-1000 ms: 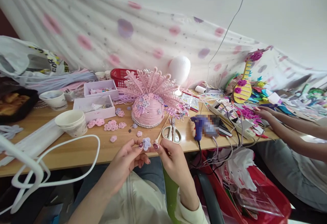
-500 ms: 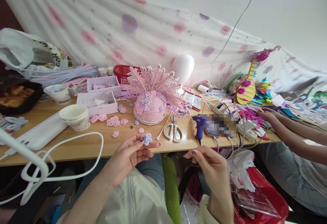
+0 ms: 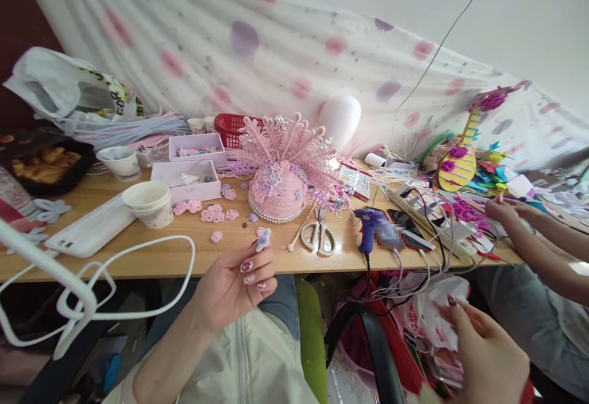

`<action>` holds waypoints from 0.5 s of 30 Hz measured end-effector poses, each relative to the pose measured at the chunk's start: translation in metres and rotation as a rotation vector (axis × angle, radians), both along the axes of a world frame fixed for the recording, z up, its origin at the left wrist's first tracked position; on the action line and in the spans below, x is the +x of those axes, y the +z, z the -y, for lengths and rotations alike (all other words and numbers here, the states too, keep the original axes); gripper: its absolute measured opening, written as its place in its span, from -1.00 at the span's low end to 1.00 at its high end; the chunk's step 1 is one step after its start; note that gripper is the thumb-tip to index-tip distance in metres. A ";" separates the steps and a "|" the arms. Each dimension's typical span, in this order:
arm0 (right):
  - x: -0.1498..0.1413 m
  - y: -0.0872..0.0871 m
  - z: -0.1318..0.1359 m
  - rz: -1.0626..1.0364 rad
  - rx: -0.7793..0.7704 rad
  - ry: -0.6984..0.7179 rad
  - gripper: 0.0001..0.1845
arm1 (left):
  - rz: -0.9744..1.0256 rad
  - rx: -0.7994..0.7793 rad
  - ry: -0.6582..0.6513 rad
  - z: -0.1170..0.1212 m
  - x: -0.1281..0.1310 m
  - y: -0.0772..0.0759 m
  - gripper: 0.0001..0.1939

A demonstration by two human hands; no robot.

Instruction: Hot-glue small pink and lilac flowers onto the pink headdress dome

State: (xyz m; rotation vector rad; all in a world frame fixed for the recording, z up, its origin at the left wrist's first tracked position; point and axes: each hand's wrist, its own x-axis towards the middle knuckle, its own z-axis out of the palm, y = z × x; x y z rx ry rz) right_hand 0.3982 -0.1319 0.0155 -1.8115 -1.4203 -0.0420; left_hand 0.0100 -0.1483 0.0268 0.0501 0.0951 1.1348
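My left hand (image 3: 239, 287) pinches a small lavender crocheted-looking flower (image 3: 262, 239) between thumb and fingertip, just in front of the table's near edge. Low at the right, beside the table, my right hand (image 3: 483, 336) has its fingertips drawn together over a white plastic bag (image 3: 432, 312); anything between them is too small to make out. Beyond my left hand stands a pink dome-shaped headpiece (image 3: 278, 198) with pearl trim, small flowers and a fan of fuzzy plumes. Loose pink flowers (image 3: 213, 213) lie to its left. Scissors (image 3: 318, 235) rest to its right.
A purple glue gun (image 3: 365, 229) lies by phones and cables at the right. Paper cups (image 3: 148, 204), small boxes (image 3: 186, 183) and a white lamp arm (image 3: 59, 287) occupy the left. A co-worker's hands (image 3: 510, 207) are at the far right. A chair armrest (image 3: 359, 324) sits between.
My right hand has moved right and down, away from the left hand, to over the plastic bag. My left hand has turned, tilting the flower. The view has shifted slightly left.
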 end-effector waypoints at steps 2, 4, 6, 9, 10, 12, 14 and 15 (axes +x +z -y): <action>-0.015 0.004 -0.002 0.004 -0.042 -0.042 -0.57 | -0.021 -0.001 0.019 0.000 0.000 0.001 -0.88; -0.037 0.012 0.000 0.001 -0.065 -0.022 -0.51 | -0.034 -0.002 0.042 -0.001 0.000 0.001 -0.89; -0.068 0.019 0.003 -0.044 -0.012 0.151 -0.50 | -0.058 -0.009 0.067 -0.001 0.000 0.000 -0.91; -0.131 0.021 0.006 -0.257 0.178 0.571 -0.84 | -0.154 -0.032 0.105 -0.001 0.004 -0.002 -0.94; -0.153 0.019 0.006 -0.320 0.214 0.680 -0.87 | -0.191 -0.035 0.120 0.000 0.005 -0.003 -0.94; -0.192 0.014 0.005 -0.418 0.236 0.817 -0.84 | -0.255 -0.027 0.152 0.002 0.009 -0.002 -0.92; -0.217 0.010 0.002 -0.497 0.276 0.872 -0.85 | -0.307 -0.010 0.170 0.005 0.012 -0.001 -0.89; -0.224 0.008 0.001 -0.519 0.289 0.879 -0.87 | -0.328 -0.002 0.175 0.006 0.013 0.000 -0.87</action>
